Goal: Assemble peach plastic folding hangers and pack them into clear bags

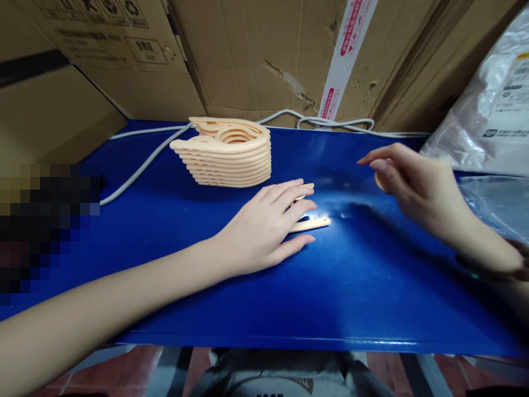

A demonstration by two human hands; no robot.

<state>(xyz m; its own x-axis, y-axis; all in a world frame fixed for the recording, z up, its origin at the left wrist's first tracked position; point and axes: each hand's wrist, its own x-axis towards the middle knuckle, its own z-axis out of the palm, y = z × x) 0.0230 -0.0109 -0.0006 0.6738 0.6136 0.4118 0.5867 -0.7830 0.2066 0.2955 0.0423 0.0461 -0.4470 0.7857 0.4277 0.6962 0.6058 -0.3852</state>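
Note:
My left hand point(268, 220) lies palm down with fingers spread over a thin beige plastic piece point(318, 223) on the blue table. Two ends of the piece stick out beyond the fingers; the hand hides the rest. Just behind it stands a neat stack of beige plastic pieces point(235, 157), each with a rounded end, a curved opening and pointed ends to the left. My right hand point(409, 179) is raised above the table on the right, apart from the pieces. Its fingers are loosely curled and apart, with nothing visible in them.
Cardboard boxes point(256, 60) rise along the back and left of the blue table point(248, 309). A grey-white cable point(142, 173) runs behind the stack. Clear plastic packaging with a label point(491, 105) stands at right. A dark, pixelated area covers the left edge.

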